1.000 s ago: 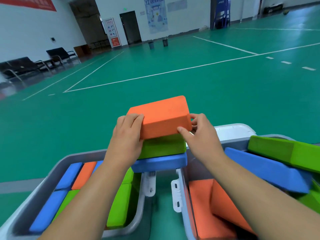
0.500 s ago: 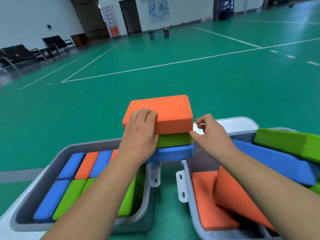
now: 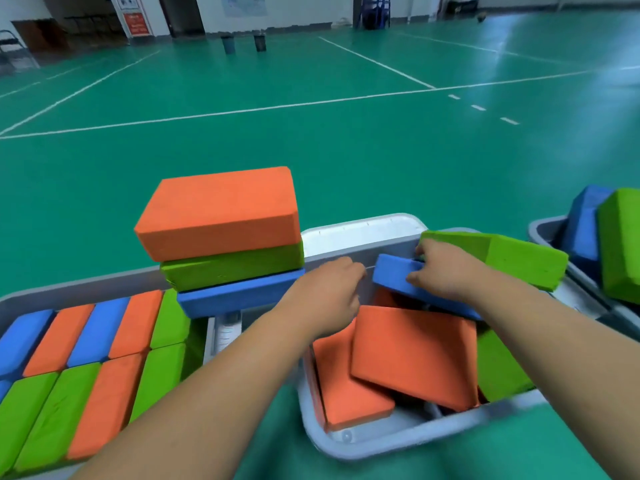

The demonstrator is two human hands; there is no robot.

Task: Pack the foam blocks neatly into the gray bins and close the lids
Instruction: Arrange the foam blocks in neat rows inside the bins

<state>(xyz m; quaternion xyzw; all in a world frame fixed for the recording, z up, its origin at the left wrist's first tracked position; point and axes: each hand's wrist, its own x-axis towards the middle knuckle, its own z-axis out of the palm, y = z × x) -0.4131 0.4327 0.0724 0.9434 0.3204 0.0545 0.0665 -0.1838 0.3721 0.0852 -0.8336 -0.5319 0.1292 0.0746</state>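
right hand (image 3: 446, 271) grips the left end of the blue block (image 3: 394, 277), thumb on its near face, fingers over the top. the block lies across the back of the middle bin (image 3: 398, 441). its long axis runs from the gripped end rightward and toward the viewer, under the right forearm. left hand (image 3: 329, 292) is just beside the same end, fingers curled; whether it holds anything cannot be told. obstruction: a green block (image 3: 512, 261) rests on the blue block's far part and would likely tip on lifting. below, two orange blocks (image 3: 415, 355) lie skewed, overlapping. left bin (image 3: 86, 289) holds blocks in rows, and a stack of three (image 3: 221, 216) sits over its right rim.
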